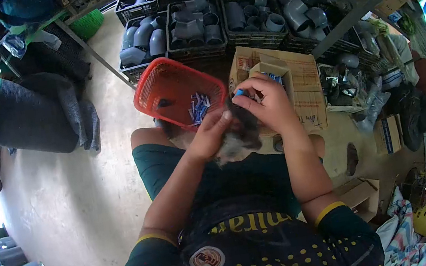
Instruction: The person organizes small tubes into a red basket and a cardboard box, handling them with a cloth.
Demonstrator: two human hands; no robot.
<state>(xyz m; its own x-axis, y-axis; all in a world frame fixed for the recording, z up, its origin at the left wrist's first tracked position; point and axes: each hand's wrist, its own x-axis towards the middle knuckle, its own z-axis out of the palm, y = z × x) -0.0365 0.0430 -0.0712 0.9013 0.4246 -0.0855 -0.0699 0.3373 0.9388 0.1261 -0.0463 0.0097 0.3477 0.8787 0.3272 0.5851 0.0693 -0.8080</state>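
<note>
Crates (pixel 198 52), probably of fittings (pixel 189 28), beyond basket (pixel 177 72)

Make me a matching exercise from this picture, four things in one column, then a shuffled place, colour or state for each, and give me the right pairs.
Column one:
1. Basket
2. Small blue piece
3. Grey pipe fittings
4. Large dark roll

Column two:
A. In the black crates
B. At the picture's left side
C. Red
D. Pinched in the right hand

Right pairs: 1-C, 2-D, 3-A, 4-B.
</note>
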